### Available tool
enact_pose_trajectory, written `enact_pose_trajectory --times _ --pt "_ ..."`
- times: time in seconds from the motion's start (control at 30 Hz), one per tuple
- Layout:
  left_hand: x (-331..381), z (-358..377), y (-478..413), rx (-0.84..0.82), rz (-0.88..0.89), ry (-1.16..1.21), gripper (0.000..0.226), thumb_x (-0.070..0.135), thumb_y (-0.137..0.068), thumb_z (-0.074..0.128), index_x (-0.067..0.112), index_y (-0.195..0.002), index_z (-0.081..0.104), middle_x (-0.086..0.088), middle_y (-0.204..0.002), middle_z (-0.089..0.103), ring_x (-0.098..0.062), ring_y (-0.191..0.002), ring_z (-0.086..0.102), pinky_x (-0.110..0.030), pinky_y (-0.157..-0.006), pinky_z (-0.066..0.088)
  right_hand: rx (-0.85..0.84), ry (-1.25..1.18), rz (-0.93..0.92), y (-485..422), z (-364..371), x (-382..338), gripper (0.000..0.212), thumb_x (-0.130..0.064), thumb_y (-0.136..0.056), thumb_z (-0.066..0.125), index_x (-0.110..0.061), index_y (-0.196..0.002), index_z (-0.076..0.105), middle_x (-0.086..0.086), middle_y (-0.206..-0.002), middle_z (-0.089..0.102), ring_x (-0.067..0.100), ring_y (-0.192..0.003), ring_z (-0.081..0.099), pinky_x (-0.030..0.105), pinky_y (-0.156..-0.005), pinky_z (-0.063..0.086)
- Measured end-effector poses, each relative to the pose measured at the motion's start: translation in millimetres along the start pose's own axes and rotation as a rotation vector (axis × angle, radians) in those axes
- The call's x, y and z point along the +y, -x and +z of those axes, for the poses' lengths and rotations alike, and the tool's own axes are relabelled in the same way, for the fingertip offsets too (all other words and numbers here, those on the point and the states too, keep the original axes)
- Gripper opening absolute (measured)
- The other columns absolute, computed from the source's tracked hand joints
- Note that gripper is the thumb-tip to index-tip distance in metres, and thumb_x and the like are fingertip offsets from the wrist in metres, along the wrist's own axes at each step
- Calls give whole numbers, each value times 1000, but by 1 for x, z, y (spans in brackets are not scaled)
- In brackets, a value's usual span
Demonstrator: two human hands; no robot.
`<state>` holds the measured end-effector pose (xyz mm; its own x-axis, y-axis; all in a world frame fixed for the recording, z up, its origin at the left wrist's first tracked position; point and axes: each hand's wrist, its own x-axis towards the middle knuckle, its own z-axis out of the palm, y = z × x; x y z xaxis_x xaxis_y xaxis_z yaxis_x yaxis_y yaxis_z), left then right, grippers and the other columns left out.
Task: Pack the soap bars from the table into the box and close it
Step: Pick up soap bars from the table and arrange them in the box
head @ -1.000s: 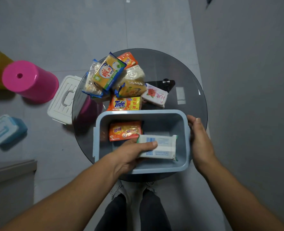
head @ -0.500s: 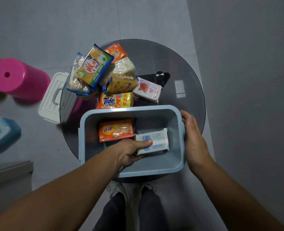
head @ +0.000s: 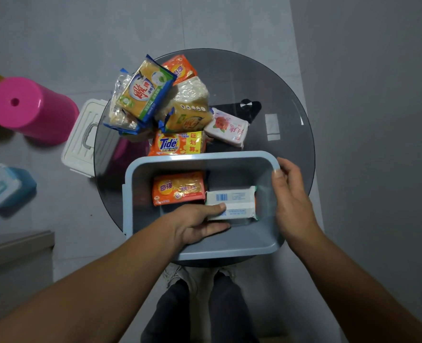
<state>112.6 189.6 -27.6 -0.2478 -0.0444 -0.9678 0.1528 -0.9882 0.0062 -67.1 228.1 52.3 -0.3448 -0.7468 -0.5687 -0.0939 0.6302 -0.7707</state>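
Note:
A light blue box (head: 229, 250) stands open at the near edge of a round dark glass table (head: 289, 115). Inside it an orange soap bar (head: 179, 188) lies at the back left. My left hand (head: 197, 222) reaches into the box and holds a white soap bar (head: 238, 203) by its left end, low over the box floor. My right hand (head: 292, 196) grips the box's right rim. Behind the box lies a pile of wrapped soap bars: a Tide bar (head: 179, 143), a pink-and-white bar (head: 227, 127), a yellow bar (head: 190, 120), a green-and-blue bar (head: 145, 91).
A white lid (head: 83, 137) with a handle lies on the floor left of the table, partly under the glass. A pink stool (head: 26, 108) and a small blue lidded box (head: 3, 186) stand further left. My feet (head: 200, 276) are under the table's near edge.
My left hand has lowered the white soap bar deeper into the box, beside the orange bar. My right hand stays on the right rim.

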Motion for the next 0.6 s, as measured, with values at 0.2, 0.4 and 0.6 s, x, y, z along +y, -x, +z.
enact_pose_trajectory --times 0.2,0.4,0.6 --pt "1 11 -3 16 16 183 25 -3 -92 65 -6 -117 63 -26 -108 74 -40 -108 69 -48 -87 61 31 137 -60 -2 7 -1 51 -42 -103 40 -41 -152 28 -12 -149 43 -10 -114 45 6 -85 34" --pt "-1 33 -4 46 98 422 18 9 -95 67 -3 -108 64 -23 -101 71 -36 -118 65 -42 -104 51 55 165 -77 -6 8 0 50 -40 -103 40 -38 -152 32 -9 -153 41 2 -123 41 7 -84 30" --pt "-7 39 -9 27 73 455 36 29 -95 67 6 -122 64 -23 -128 65 -38 -129 57 -47 -111 44 52 186 -87 -7 7 2 49 -40 -104 38 -37 -152 31 -8 -153 41 2 -122 42 5 -82 30"
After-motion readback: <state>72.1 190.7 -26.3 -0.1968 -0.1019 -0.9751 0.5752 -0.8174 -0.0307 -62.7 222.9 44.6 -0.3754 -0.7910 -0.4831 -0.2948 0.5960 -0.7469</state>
